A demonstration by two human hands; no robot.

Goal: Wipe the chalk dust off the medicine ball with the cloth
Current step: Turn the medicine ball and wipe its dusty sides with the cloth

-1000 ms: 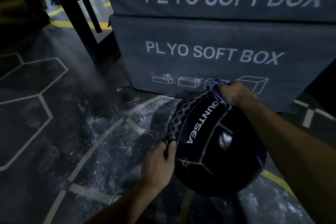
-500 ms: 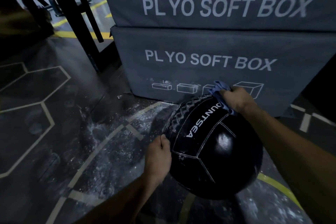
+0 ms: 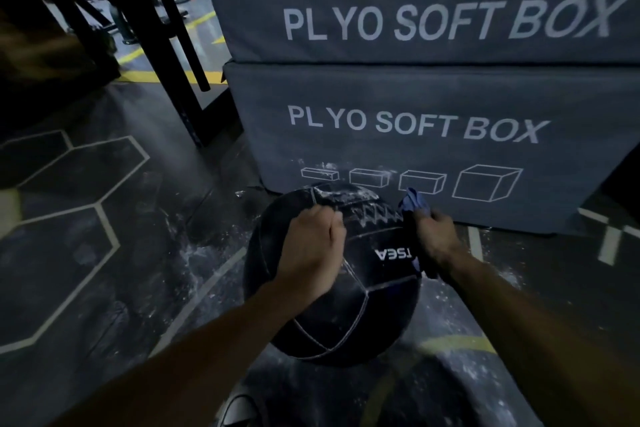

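Rotated since the earlier frames, the medicine ball [image 3: 332, 288] is now showing a different face: the white lettering that was reading up the left-centre is sitting upside down at the right side, and a chalky patch [image 3: 341, 196] is turning up on the far top, next to the zigzag stitching. Ball is sitting on the dark gym floor [image 3: 104, 288], just in front of the lower plyo soft box [image 3: 415, 128], w/ a second box stacked on top. Left hand [image 3: 311, 253] is no longer down at the ball's near-left edge; it's lying over the top-left of the ball w/ fingers curled against the surface, seemingly gripping at a seam to turn or steady it. Right hand [image 3: 433, 239] is clutching the blue cloth [image 3: 414, 203], fingers wrapped round it, a bunch poking out above the knuckles, and it's pressing at the ball's upper right, nearer than it was. Judging from this, the turn is bringing the dusty panel within reach, so the wiping isn't done yet; next pass probably needs to go over that white patch. Loose chalk is also scattering over the floor round the ball. Black rack uprights [image 3: 162, 45] are standing further back left.
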